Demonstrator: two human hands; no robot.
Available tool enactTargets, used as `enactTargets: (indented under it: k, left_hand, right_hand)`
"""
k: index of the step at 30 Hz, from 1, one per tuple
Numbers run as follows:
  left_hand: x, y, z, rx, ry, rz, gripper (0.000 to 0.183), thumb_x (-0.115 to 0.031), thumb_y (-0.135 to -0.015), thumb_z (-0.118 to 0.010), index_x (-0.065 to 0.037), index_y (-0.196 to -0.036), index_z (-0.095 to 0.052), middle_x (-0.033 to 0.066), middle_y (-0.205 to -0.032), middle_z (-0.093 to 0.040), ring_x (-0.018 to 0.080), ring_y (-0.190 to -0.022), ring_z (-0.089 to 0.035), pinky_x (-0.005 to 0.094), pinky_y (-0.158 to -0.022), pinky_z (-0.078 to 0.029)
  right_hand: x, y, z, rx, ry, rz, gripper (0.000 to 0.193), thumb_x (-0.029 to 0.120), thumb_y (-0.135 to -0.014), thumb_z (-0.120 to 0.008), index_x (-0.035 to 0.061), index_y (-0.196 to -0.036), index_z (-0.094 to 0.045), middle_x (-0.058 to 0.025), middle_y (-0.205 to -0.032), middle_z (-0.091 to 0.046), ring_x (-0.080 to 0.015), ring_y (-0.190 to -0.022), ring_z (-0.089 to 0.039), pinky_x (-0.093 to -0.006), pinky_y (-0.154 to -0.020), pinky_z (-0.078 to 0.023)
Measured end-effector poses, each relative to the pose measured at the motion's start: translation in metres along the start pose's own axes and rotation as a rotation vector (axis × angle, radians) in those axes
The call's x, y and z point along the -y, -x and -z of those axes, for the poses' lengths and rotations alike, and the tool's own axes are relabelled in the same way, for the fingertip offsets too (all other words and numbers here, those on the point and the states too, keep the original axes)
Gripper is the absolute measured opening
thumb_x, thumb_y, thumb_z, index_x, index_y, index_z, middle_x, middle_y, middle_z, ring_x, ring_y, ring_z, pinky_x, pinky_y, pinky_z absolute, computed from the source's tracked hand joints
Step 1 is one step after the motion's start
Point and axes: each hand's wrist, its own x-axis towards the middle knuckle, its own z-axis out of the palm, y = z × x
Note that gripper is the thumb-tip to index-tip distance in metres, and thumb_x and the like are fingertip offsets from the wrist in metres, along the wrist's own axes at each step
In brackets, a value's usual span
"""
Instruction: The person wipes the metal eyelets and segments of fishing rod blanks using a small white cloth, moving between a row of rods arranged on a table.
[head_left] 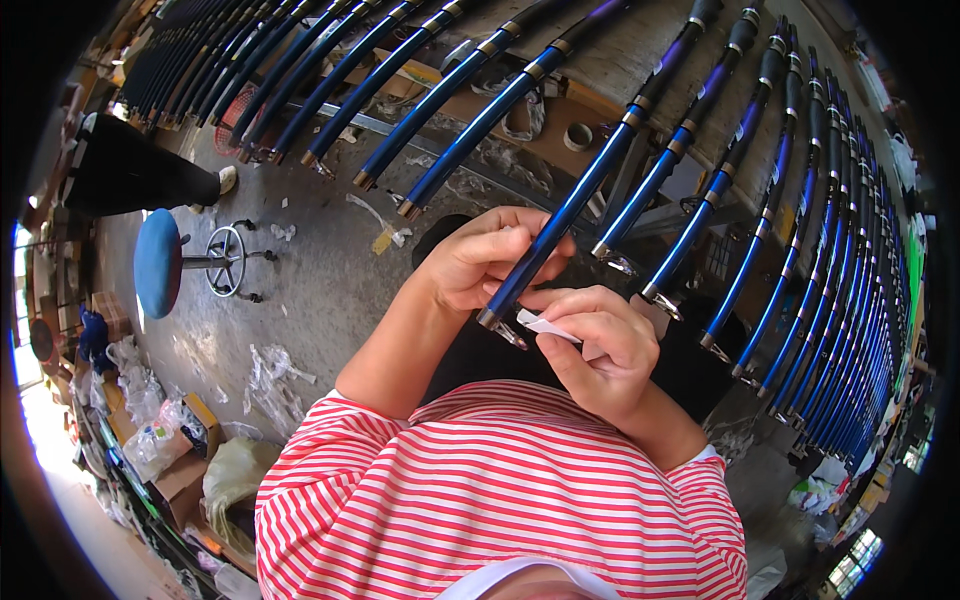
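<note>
A glossy blue fishing rod [578, 205] with a dark grip slants down toward me, its near end in front of my chest. My left hand [490, 255] is closed around the rod a little above that end, the fingers partly hidden behind it. Just right of the rod end, my right hand [605, 350] pinches a small white slip of paper [545, 326] between thumb and fingers. Its fingertips are close to the rod; whether they touch it I cannot tell. A shiny metal line guide [512, 336] sticks out at the rod's tip.
Several more blue rods [675, 165] lie side by side along the bench [640, 60], their ends overhanging toward me. On the left stand a blue round stool [158, 264] and a person's dark-clothed leg [140, 170]. Plastic scraps [272, 385] litter the floor; boxes and bags lie lower left.
</note>
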Motion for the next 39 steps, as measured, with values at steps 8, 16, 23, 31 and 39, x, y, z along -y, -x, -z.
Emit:
enactTargets:
  k: [8,16,23,31,39]
  left_hand:
    - [-0.009,0.006,-0.009,-0.023,0.001,-0.022,0.04,-0.016,-0.079,-0.058,0.013,-0.106,-0.053,0.0162,-0.076,-0.062,-0.0008,-0.039,-0.033,0.0118,-0.034,-0.027]
    - [-0.01,0.005,-0.012,0.014,0.079,-0.017,0.028,-0.008,-0.08,-0.057,0.01,-0.101,-0.055,0.0142,-0.073,-0.062,-0.0014,-0.037,-0.033,0.0119,-0.032,-0.024]
    - [-0.009,0.004,-0.009,0.014,0.065,-0.009,0.033,-0.011,-0.076,-0.063,0.01,-0.1,-0.054,0.0148,-0.072,-0.059,-0.0005,-0.038,-0.033,0.0119,-0.032,-0.024]
    - [-0.011,0.005,-0.013,-0.001,0.052,-0.01,0.028,-0.01,-0.077,-0.064,0.009,-0.096,-0.054,0.0022,-0.061,-0.05,-0.0011,-0.038,-0.031,0.0128,-0.033,-0.02]
    - [-0.014,0.008,-0.013,-0.028,-0.087,0.041,0.039,-0.019,-0.069,-0.071,0.009,-0.091,-0.056,0.0076,-0.063,-0.054,0.0026,-0.038,-0.039,0.0129,-0.031,-0.027]
  right_hand:
    - [0.002,-0.006,-0.003,0.08,-0.013,-0.027,0.009,-0.004,-0.072,-0.068,-0.0029,-0.078,-0.061,-0.0142,-0.081,-0.063,-0.0222,-0.073,-0.065,-0.0265,-0.06,-0.052]
    - [0.001,-0.005,-0.003,0.099,0.013,-0.033,0.01,-0.005,-0.071,-0.068,-0.0027,-0.078,-0.061,-0.0141,-0.081,-0.063,-0.0206,-0.069,-0.064,-0.0258,-0.058,-0.052]
    - [0.002,-0.008,-0.004,0.125,0.053,0.01,0.013,-0.005,-0.069,-0.07,-0.002,-0.079,-0.061,-0.0138,-0.08,-0.063,-0.0223,-0.071,-0.065,-0.0264,-0.059,-0.052]
    - [0.004,-0.008,-0.007,0.128,0.068,0.005,0.014,-0.006,-0.068,-0.07,-0.0016,-0.079,-0.061,-0.0136,-0.079,-0.063,-0.0233,-0.073,-0.065,-0.0269,-0.059,-0.052]
    - [0.005,-0.006,-0.008,0.125,0.068,-0.002,0.014,-0.005,-0.068,-0.07,-0.0014,-0.078,-0.062,-0.0136,-0.079,-0.063,-0.0236,-0.073,-0.065,-0.0272,-0.06,-0.053]
